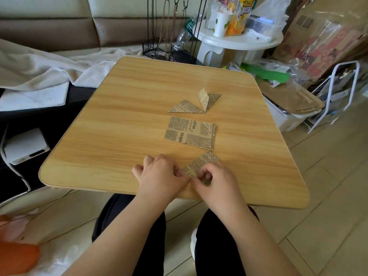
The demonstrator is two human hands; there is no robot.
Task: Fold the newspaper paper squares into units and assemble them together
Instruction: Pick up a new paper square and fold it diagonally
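Close to the table's [123,108] near edge, left hand [161,174] and right hand [214,181] both pinching a half-folded newspaper square [201,163], flat squares [190,132] mid-table, folded units [196,104] beyond, toward the far edge

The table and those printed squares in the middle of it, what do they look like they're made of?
The table looks like wood-grain laminate, not solid wood: the streaks are very even, the surface has a soft sheen, and the rim is a pale band. The flat squares look like thin matte tan paper with newspaper print; their edges lie flat and crisp.
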